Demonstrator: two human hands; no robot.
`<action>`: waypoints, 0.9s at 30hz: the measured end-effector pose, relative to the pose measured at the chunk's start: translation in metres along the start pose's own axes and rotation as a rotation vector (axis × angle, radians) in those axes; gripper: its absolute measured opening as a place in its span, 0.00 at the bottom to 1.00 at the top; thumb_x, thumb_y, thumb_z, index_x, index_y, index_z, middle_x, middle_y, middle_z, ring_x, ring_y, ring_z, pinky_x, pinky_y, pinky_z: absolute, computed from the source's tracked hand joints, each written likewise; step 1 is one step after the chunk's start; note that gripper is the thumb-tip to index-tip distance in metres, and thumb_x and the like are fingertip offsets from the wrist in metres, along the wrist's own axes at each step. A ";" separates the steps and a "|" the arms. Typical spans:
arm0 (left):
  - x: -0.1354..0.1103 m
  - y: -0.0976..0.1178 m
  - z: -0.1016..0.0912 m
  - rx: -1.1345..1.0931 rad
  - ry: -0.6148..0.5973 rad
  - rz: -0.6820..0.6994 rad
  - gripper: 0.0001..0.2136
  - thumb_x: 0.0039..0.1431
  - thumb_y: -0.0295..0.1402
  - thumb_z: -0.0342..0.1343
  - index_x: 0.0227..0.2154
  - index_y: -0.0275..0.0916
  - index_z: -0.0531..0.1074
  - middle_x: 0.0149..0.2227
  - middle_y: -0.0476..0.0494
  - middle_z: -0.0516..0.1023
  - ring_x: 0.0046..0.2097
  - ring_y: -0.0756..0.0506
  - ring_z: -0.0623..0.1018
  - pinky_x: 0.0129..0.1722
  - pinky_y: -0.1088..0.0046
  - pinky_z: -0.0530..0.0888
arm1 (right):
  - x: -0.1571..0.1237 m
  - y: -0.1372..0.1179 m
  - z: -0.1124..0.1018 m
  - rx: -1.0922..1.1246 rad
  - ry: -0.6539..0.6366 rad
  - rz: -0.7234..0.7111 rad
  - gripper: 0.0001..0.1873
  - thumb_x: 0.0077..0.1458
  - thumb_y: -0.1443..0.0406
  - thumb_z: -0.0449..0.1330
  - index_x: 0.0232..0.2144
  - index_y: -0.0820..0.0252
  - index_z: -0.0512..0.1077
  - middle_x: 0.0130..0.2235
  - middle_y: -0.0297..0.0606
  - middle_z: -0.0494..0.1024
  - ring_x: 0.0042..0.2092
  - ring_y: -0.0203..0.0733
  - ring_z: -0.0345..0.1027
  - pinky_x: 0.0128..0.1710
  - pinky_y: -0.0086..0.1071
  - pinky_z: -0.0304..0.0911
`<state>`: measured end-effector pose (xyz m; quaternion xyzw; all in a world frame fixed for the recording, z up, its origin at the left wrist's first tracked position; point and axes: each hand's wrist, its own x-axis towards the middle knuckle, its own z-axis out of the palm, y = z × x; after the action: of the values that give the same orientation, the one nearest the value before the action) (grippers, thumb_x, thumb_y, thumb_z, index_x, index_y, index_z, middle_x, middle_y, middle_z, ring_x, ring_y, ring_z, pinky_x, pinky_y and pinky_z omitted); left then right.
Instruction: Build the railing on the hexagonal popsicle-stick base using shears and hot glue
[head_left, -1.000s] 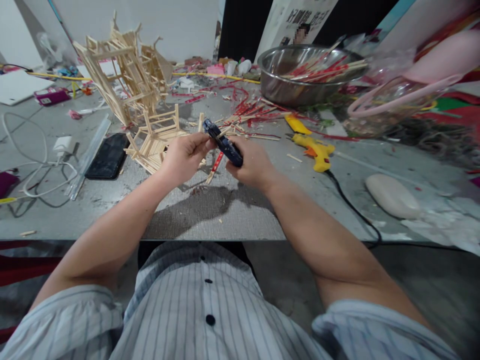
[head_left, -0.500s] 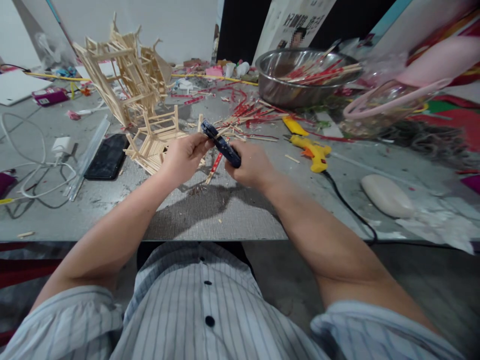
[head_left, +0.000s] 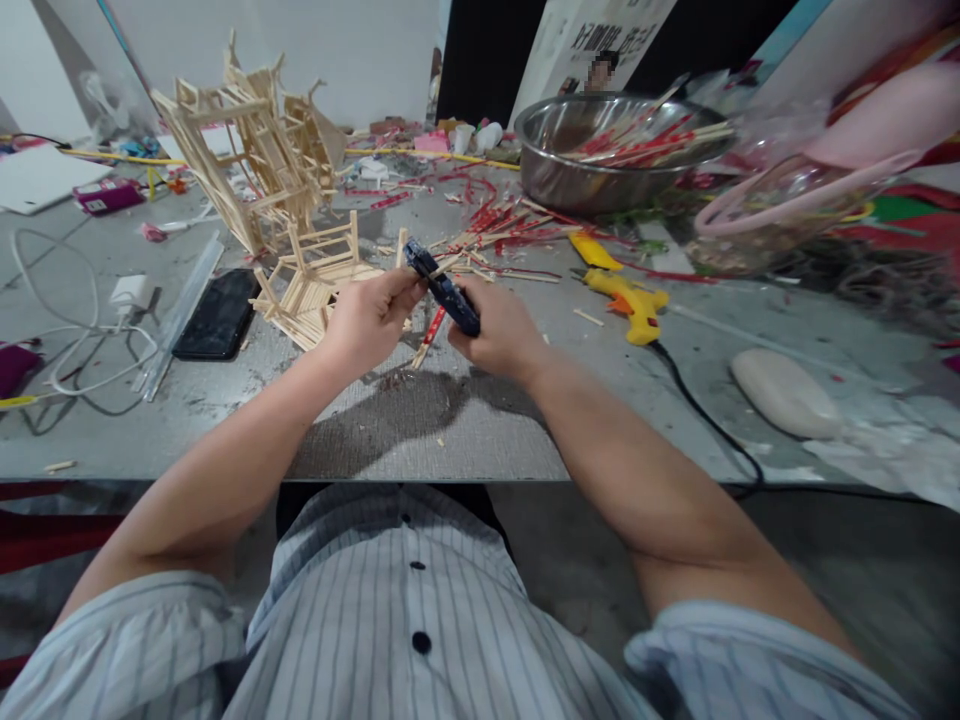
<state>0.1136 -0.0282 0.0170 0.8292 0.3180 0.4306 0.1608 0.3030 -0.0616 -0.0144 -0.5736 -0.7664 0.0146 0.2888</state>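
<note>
My right hand (head_left: 495, 325) is wrapped round a dark blue pliers-like cutting tool (head_left: 454, 300), whose head points up and left. My left hand (head_left: 371, 315) is closed at the tool's head, pinching a thin wooden stick (head_left: 448, 265) that crosses it. Behind my left hand sits a small stick frame (head_left: 300, 300), a slatted base with posts and rails. A taller stick structure (head_left: 255, 150) rises farther back. Under the tool lies a red-wrapped bundle of sticks (head_left: 429, 338), partly hidden. Loose red-and-wood sticks (head_left: 502, 230) are spread beyond my hands.
To the right lie a yellow glue gun (head_left: 634, 305) with a black cord and a pale computer mouse (head_left: 784, 392). A steel bowl (head_left: 555, 180) of sticks stands behind, near a pink-handled basket (head_left: 810, 215). A black phone (head_left: 216, 315) and white charger (head_left: 131, 295) are left.
The view has shifted slightly, moving the surroundings a little rightward. Both hands keep their grip on the tool and stick, almost unmoved.
</note>
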 end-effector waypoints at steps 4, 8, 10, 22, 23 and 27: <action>0.002 -0.002 0.000 -0.053 -0.030 0.006 0.11 0.61 0.37 0.51 0.28 0.39 0.74 0.20 0.51 0.64 0.24 0.51 0.63 0.23 0.75 0.59 | 0.000 0.002 0.001 -0.007 0.010 0.004 0.28 0.47 0.63 0.53 0.53 0.59 0.65 0.46 0.48 0.77 0.45 0.56 0.71 0.43 0.48 0.65; 0.004 -0.005 0.002 -0.118 -0.037 0.001 0.15 0.62 0.44 0.51 0.28 0.39 0.74 0.22 0.48 0.70 0.28 0.50 0.69 0.26 0.75 0.65 | 0.000 0.003 0.002 -0.003 0.016 -0.016 0.29 0.45 0.62 0.53 0.52 0.59 0.65 0.47 0.47 0.77 0.47 0.57 0.71 0.44 0.48 0.65; 0.004 -0.004 0.001 -0.142 -0.047 0.002 0.17 0.63 0.46 0.51 0.28 0.39 0.74 0.23 0.47 0.70 0.29 0.49 0.70 0.27 0.75 0.66 | 0.000 0.003 0.002 0.002 0.012 -0.018 0.29 0.45 0.62 0.53 0.53 0.59 0.65 0.48 0.48 0.77 0.48 0.57 0.71 0.44 0.48 0.66; 0.006 0.004 -0.008 -0.280 -0.211 -0.080 0.21 0.63 0.51 0.50 0.26 0.39 0.74 0.16 0.53 0.57 0.21 0.52 0.60 0.20 0.74 0.59 | 0.000 -0.001 -0.005 0.001 -0.011 -0.014 0.29 0.46 0.64 0.55 0.53 0.61 0.65 0.50 0.51 0.76 0.50 0.58 0.70 0.45 0.48 0.65; 0.006 0.004 -0.008 -0.305 -0.225 -0.092 0.21 0.63 0.51 0.50 0.27 0.39 0.74 0.16 0.54 0.55 0.20 0.52 0.59 0.20 0.74 0.57 | 0.000 -0.001 -0.005 -0.001 -0.007 -0.014 0.28 0.46 0.64 0.55 0.52 0.61 0.65 0.50 0.51 0.76 0.49 0.57 0.70 0.44 0.47 0.65; 0.005 0.002 -0.007 -0.371 -0.256 -0.116 0.21 0.64 0.52 0.49 0.28 0.38 0.73 0.16 0.56 0.52 0.18 0.54 0.54 0.18 0.74 0.53 | -0.001 -0.001 -0.004 -0.015 0.007 -0.021 0.24 0.47 0.64 0.54 0.50 0.60 0.67 0.46 0.49 0.77 0.46 0.55 0.71 0.42 0.44 0.64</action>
<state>0.1106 -0.0263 0.0253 0.8136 0.2575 0.3631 0.3739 0.3044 -0.0642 -0.0110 -0.5675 -0.7716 0.0039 0.2874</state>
